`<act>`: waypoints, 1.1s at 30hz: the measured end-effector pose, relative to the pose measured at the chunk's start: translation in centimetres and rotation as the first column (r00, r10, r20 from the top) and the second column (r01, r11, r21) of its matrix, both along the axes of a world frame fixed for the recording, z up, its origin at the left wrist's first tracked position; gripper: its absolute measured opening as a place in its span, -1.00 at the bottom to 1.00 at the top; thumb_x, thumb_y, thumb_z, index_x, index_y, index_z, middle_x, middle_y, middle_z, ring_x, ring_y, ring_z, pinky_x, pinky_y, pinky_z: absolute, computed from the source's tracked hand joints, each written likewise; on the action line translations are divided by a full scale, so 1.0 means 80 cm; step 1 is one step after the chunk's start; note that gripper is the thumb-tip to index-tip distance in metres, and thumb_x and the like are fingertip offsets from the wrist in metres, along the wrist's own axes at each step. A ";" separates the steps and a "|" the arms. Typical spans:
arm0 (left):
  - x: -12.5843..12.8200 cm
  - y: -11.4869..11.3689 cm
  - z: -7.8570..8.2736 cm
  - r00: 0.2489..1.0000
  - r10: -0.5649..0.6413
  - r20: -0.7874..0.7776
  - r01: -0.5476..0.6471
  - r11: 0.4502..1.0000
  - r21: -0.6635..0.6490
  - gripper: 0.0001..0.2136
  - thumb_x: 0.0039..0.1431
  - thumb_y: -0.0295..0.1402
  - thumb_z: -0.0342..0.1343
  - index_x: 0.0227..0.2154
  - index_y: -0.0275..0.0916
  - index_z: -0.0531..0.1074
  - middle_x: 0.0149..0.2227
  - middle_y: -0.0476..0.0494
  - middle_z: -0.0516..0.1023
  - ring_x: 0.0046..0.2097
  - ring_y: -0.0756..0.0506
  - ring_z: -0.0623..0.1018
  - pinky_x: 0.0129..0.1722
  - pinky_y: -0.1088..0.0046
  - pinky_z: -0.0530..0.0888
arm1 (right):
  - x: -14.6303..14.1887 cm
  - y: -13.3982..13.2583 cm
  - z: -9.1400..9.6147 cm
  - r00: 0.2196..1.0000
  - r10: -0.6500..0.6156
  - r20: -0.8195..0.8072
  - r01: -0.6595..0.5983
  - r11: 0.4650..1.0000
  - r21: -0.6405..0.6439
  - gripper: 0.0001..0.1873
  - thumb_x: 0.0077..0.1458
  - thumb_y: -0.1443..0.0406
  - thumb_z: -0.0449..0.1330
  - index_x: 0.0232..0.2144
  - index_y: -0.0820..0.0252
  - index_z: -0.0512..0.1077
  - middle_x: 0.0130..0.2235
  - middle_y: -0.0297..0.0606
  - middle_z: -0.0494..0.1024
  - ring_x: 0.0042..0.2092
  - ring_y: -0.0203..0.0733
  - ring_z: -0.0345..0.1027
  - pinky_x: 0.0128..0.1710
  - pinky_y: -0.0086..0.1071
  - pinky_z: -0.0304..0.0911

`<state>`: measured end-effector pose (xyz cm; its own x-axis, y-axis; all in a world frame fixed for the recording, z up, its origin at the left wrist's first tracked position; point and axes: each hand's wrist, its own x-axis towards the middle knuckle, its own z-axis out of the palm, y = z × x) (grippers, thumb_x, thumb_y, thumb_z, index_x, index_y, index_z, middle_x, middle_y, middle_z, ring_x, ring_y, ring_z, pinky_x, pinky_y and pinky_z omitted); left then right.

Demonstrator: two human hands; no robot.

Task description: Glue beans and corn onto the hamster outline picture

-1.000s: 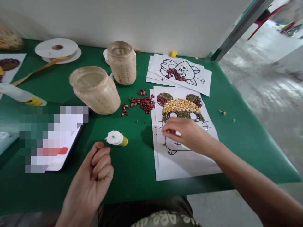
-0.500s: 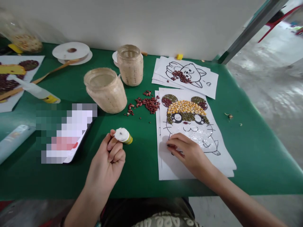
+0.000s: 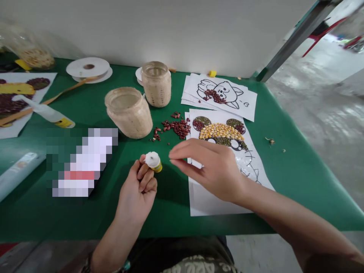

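Note:
My left hand (image 3: 142,182) is closed around a small glue bottle (image 3: 155,162) with a yellow label, its round white end facing up. Over the left part of a hamster drawing (image 3: 222,132), my right hand (image 3: 207,167) hangs with thumb and fingertips brought close together. Anything between those tips is too small to make out. Yellow corn kernels, green beans and red beans cover the drawing's ears and forehead; my hand hides much of the face. A loose pile of red beans (image 3: 182,129) lies on the table just beyond my right fingertips.
Two twine-wrapped jars (image 3: 129,113) stand behind the glue bottle. A blurred-out phone (image 3: 85,163) lies to the left, near another glue bottle (image 3: 54,113) and a ribbon spool (image 3: 88,68). A fox drawing (image 3: 227,93) with red beans rests on papers at the back.
My right hand has lifted off the lower part of the hamster drawing and moved left and away from me, toward the glue bottle. My left hand has shifted slightly right, still holding the bottle.

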<state>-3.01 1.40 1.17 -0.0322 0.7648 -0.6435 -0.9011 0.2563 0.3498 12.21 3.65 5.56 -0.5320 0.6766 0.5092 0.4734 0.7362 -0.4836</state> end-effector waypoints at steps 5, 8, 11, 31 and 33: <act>0.004 0.001 -0.002 1.000 -0.011 -0.027 0.011 1.000 0.009 -0.65 0.26 -0.49 -0.29 -0.66 -0.26 0.12 -0.78 0.18 0.06 -0.82 0.19 0.07 -0.84 0.66 0.02 | -0.023 0.014 -0.013 0.988 0.104 0.112 -0.114 0.990 0.085 -0.77 0.14 0.41 -0.07 -0.38 0.27 0.39 -0.29 -0.22 0.51 -0.23 -0.32 0.38 -0.30 -0.50 0.29; 0.005 0.002 -0.002 1.000 -0.018 -0.025 0.018 1.000 0.016 -0.64 0.26 -0.48 -0.29 -0.67 -0.26 0.11 -0.78 0.18 0.05 -0.82 0.19 0.07 -0.84 0.65 0.02 | -0.023 0.016 -0.022 0.987 0.087 0.134 -0.098 0.992 0.080 -0.74 0.17 0.39 -0.10 -0.37 0.27 0.39 -0.30 -0.21 0.49 -0.22 -0.32 0.37 -0.27 -0.49 0.30; 0.006 0.003 -0.003 0.999 -0.020 -0.036 0.020 1.000 0.016 -0.64 0.26 -0.48 -0.29 -0.67 -0.27 0.11 -0.78 0.17 0.05 -0.82 0.19 0.07 -0.84 0.65 0.02 | -0.021 0.015 -0.026 0.987 0.085 0.139 -0.097 0.992 0.078 -0.73 0.18 0.39 -0.11 -0.33 0.27 0.39 -0.27 -0.20 0.47 -0.22 -0.33 0.37 -0.25 -0.49 0.31; 0.011 0.006 -0.005 0.995 -0.032 -0.092 0.033 0.999 0.003 -0.67 0.24 -0.48 -0.25 -0.65 -0.27 0.16 -0.78 0.18 0.07 -0.82 0.19 0.06 -0.84 0.67 0.01 | -0.011 0.015 -0.043 0.981 0.112 0.160 -0.168 0.899 0.404 -0.74 0.15 0.46 -0.09 -0.20 0.45 0.36 -0.19 -0.05 0.51 -0.17 -0.23 0.41 -0.22 -0.40 0.40; 0.011 0.005 -0.005 0.995 -0.029 -0.097 0.030 1.000 0.004 -0.66 0.24 -0.48 -0.25 -0.66 -0.27 0.16 -0.78 0.18 0.06 -0.81 0.19 0.05 -0.84 0.67 0.01 | -0.012 0.016 -0.045 0.984 0.102 0.145 -0.155 0.889 0.431 -0.74 0.16 0.46 -0.10 -0.22 0.44 0.37 -0.21 -0.07 0.52 -0.19 -0.25 0.42 -0.26 -0.42 0.41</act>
<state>-2.13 1.84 0.78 -0.0719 0.7701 -0.6339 -0.8548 0.2799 0.4369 11.29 4.93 1.99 -0.6716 0.3199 0.6683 0.3927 0.9185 -0.0450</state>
